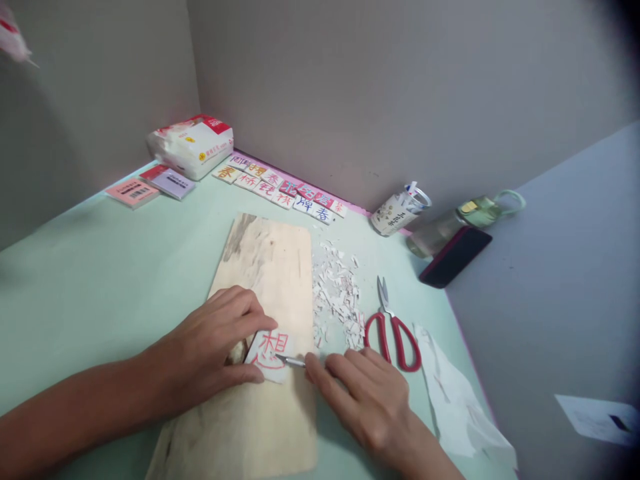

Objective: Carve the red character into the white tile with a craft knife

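On a wooden board (pixel 280 260) lies a white square piece (pixel 281 372) with a Chinese character drawn on it in red lines. My left hand (pixel 225 347) grips this piece, thumb at the near left edge and index finger at the far edge. My right hand (pixel 363 393) is closed around a craft knife (pixel 296 362), its handle mostly hidden by the fingers. The blade tip meets the piece's face in the middle of the red lines.
Pale shavings (pixel 340 293) litter the table right of the board. Red-handled scissors (pixel 393 327) and crumpled tissue (pixel 450 400) lie beyond. Behind are rows of lettered squares (pixel 280 190), a tissue pack (pixel 195 147), small packets (pixel 133 192), a can (pixel 400 210), a bottle (pixel 440 230) and a phone (pixel 455 257).
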### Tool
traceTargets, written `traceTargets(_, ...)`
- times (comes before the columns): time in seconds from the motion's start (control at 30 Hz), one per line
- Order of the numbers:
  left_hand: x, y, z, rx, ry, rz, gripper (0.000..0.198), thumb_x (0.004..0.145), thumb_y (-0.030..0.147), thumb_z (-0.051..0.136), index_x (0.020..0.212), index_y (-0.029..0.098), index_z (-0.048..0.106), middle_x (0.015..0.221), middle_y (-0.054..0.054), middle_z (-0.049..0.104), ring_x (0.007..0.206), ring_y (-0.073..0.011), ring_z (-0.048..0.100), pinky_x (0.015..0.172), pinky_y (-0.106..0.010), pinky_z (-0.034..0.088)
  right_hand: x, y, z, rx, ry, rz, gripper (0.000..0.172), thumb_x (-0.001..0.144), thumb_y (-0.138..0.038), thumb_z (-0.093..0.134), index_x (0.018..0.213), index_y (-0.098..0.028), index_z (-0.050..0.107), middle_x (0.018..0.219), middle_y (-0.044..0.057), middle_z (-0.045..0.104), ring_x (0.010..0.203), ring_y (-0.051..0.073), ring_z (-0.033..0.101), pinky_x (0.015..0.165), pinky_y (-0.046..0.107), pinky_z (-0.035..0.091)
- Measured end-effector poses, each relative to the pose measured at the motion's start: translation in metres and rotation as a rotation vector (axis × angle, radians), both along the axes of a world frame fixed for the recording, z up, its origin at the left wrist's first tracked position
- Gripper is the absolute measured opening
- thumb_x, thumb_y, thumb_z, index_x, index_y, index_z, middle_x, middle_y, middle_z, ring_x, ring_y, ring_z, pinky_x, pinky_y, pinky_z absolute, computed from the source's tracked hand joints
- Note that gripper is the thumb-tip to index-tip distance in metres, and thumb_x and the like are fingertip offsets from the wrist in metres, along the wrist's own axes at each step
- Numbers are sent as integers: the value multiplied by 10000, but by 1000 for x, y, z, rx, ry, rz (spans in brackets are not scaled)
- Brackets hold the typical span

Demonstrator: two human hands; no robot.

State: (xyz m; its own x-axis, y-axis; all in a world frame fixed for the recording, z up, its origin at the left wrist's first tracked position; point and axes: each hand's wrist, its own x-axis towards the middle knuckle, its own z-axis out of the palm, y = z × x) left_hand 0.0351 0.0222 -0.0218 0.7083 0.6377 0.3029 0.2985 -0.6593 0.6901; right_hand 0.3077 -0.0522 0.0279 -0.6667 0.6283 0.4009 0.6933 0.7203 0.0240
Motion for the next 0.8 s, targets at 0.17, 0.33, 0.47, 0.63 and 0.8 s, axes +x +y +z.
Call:
traceTargets(0.17,0,-1,2,1,14,7,430,909,257,782,1285,282,574,1108,-24,573,1052,-246,531,932,-388,428,-3,-8,5,88,-32,29,359,1070,-57,363,1158,-55,712,835,70,737,680,168,553,634,317,384)
traceTargets(0.33,1,0,2,-3,16,6,409,914,297,779,1277,276,591,1098,-35,580,1042,-252,535,908,-392,451,-2,-10,3,109,-32,37,399,1072,-57,332,1143,-68,725,868,85,752,759,181,603,725,312,433)
traceTargets(0.47,0,0,0,-11,3,13,394,936,293,744,1300,279,595,1118,-48,588,1056,-259,537,914,-401,456,-2,-8,-3,88,99,-51,301,1069,-71,425,1145,-95,715,825,74,725,677,165,573,654,317,409)
traceTargets(0.63,-1,1,0,-1,-12,-4,424,983,461,688,1351,286,573,1141,-44,591,1068,-253,533,929,-386,440,-2,-5,-7,7,402,-240,142,998,-82,625,1101,-136,708,818,66,696,715,173,622,623,298,444)
traceTargets(0.8,5,0,8,96,-25,-40,195,1086,339,526,1242,297,636,1120,-29,622,1076,-223,547,958,-375,399,0,-3,-5,-208,569,-259,178,972,-48,631,1081,-171,699,829,45,684,711,157,628,614,271,489)
